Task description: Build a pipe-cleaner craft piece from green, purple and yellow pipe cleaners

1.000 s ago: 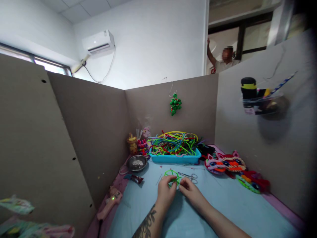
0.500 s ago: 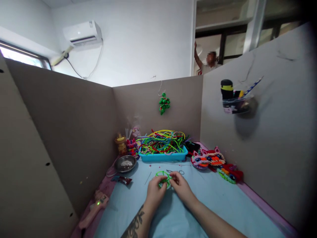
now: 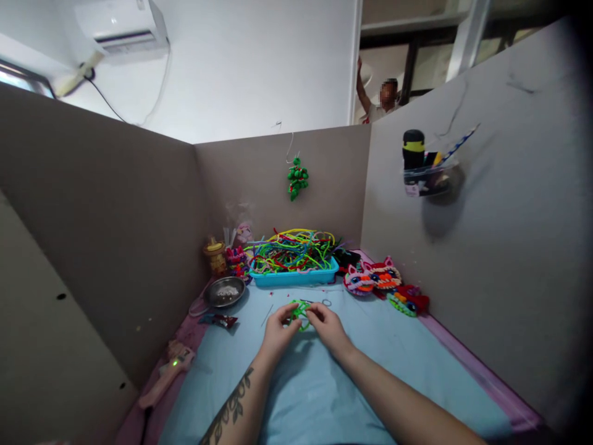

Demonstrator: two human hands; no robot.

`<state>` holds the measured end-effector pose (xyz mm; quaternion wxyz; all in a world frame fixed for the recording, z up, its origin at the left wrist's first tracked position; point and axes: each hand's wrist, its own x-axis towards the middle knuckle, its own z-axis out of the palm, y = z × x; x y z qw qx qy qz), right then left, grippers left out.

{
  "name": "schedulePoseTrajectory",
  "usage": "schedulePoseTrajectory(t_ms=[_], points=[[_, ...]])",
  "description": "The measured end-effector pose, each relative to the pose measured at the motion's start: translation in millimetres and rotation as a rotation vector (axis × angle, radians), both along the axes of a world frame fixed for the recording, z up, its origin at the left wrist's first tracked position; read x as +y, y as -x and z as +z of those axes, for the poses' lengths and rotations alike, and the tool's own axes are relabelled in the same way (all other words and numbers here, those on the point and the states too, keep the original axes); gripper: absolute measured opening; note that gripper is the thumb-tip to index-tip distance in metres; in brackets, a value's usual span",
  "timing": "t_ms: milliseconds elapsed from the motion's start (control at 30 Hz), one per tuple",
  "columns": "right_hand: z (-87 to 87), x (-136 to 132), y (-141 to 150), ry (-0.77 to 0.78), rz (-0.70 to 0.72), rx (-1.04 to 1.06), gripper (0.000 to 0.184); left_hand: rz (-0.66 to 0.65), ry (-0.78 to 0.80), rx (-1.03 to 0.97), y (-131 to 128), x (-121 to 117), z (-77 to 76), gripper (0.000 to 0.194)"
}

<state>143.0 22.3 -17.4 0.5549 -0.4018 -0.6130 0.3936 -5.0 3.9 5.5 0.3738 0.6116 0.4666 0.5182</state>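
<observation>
Both of my hands are over the middle of the blue cloth, closed on a bright green pipe-cleaner piece [image 3: 300,305] bent into a round, spoked shape. My left hand [image 3: 278,332] pinches its left side between thumb and fingers. At its right side my right hand [image 3: 328,327] grips with the fingertips. The fingers cover parts of the piece. Just beyond my right hand lie scissors [image 3: 327,303], mostly hidden, with one ring handle showing. A thin dark stick [image 3: 267,315] rests to the left of my left hand.
Behind stands a blue tray [image 3: 296,280] heaped with coloured pipe cleaners. A metal bowl [image 3: 225,292] with white bits and a pink glue gun [image 3: 169,375] lie left. Finished woven animal-face pieces [image 3: 380,275] sit right. Grey partitions [image 3: 278,185] enclose the table; a person [image 3: 380,110] is beyond.
The camera view has shifted, so the table contents appear higher and farther left. The green piece has turned slightly between my hands; both still hold it.
</observation>
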Motion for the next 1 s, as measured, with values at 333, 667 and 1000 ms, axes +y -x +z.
schedulePoseTrajectory(t_ms=[333,667,1000], points=[[-0.8,-2.2,0.7,-0.011,-0.019,0.020,0.021,-0.010,-0.052,0.110,-1.2,-2.3,-0.2,0.034],[1.2,-4.5,-0.7,-0.093,-0.063,-0.071,0.016,0.025,-0.050,0.121,-0.7,-3.6,1.0,0.032],[6.2,-6.4,-1.5,-0.137,-0.062,-0.118,0.017,0.034,-0.046,0.098,0.6,-2.4,0.4,0.029]])
